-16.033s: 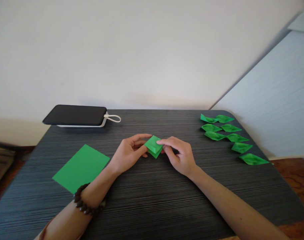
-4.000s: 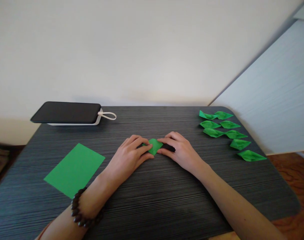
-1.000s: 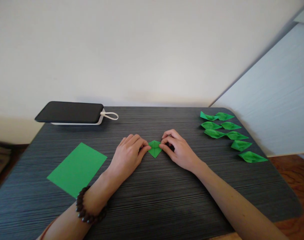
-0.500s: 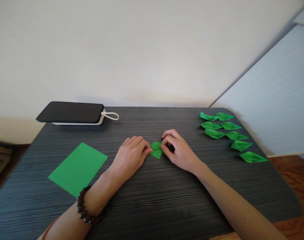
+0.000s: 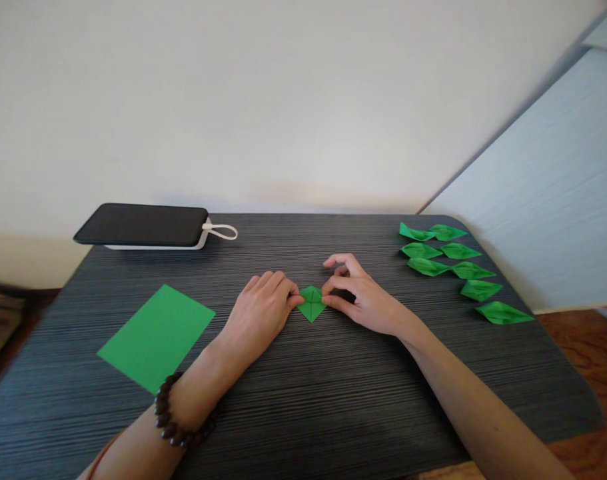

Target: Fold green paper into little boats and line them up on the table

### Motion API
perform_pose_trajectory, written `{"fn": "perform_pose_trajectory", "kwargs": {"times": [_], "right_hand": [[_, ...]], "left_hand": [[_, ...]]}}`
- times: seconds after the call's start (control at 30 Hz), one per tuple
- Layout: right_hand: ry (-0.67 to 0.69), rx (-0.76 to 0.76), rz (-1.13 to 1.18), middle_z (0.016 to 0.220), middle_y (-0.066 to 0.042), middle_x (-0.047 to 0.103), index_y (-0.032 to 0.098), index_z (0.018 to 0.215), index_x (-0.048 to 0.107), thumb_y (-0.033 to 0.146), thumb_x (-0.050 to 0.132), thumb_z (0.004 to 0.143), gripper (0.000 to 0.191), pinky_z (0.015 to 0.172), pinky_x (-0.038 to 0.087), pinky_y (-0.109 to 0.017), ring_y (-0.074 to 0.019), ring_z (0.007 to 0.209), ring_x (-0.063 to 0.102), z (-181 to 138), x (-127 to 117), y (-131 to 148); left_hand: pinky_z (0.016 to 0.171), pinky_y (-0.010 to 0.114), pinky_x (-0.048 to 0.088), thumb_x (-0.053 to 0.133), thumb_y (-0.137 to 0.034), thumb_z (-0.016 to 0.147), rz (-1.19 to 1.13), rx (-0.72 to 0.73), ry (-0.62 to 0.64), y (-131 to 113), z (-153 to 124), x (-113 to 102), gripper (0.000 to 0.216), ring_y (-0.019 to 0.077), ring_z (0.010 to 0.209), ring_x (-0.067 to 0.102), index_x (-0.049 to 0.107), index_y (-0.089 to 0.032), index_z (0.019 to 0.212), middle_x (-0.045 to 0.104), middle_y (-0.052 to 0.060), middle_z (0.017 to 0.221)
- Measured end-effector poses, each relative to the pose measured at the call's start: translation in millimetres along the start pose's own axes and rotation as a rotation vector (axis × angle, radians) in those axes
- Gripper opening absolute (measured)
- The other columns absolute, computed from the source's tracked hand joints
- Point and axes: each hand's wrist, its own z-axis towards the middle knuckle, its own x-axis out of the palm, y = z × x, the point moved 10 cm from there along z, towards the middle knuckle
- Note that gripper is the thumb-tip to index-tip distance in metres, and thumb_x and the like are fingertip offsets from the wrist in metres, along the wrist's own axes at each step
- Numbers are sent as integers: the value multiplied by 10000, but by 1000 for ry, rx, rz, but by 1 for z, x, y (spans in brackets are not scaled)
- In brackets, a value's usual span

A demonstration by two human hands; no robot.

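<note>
Between my hands, low over the middle of the table, is a small folded piece of green paper [image 5: 312, 306], diamond-shaped with crease lines across it. My left hand [image 5: 263, 307] pinches its left corner between thumb and fingers. At the right corner, my right hand [image 5: 363, 297] pinches it with thumb and a finger while the other fingers arch above. To the left, beside my left forearm, a flat sheet of green paper [image 5: 156, 339] lies on the table. The fingertips partly cover the folded paper's side corners.
Several folded green paper boats [image 5: 476, 270] lie in rows at the right edge of the dark table [image 5: 303, 407]. At the back left, a black phone [image 5: 142, 225] rests on a white block with a white cable loop [image 5: 223, 231]. A wall [image 5: 293, 107] stands behind.
The folded paper has turned slightly and its lower point has shifted down and left. My right hand's upper fingers have lifted and spread. The left hand has hardly moved.
</note>
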Motion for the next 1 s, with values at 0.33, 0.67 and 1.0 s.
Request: {"fn": "perform_pose_trajectory", "kwargs": {"times": [0.33, 0.67, 1.0], "right_hand": [[-120, -33, -54, 1150, -78, 386, 174, 850, 618, 207, 548, 862, 78, 915, 438, -345, -163, 960, 500, -1, -3, -1], [-122, -59, -28, 1126, -69, 397, 192, 840, 642, 226, 571, 847, 79, 894, 453, -359, -167, 950, 501, -2, -6, 0], [-167, 35, -67, 1109, -86, 430, 174, 789, 565, 202, 517, 856, 87, 935, 430, -369, -185, 1013, 505, -1, -2, -4]], "left_hand": [[717, 314, 366, 501, -267, 895, -94, 88, 41, -3, 1, 1, 116, 175, 782, 498, 545, -168, 855, 556, 23, 845], [706, 325, 364, 479, -263, 903, -99, 64, 60, -3, -1, 0, 147, 178, 761, 504, 567, -169, 833, 563, 23, 815], [751, 343, 385, 392, -281, 934, -27, -21, 8, -2, -1, 0, 227, 194, 821, 521, 564, -162, 845, 579, 48, 862]]}}
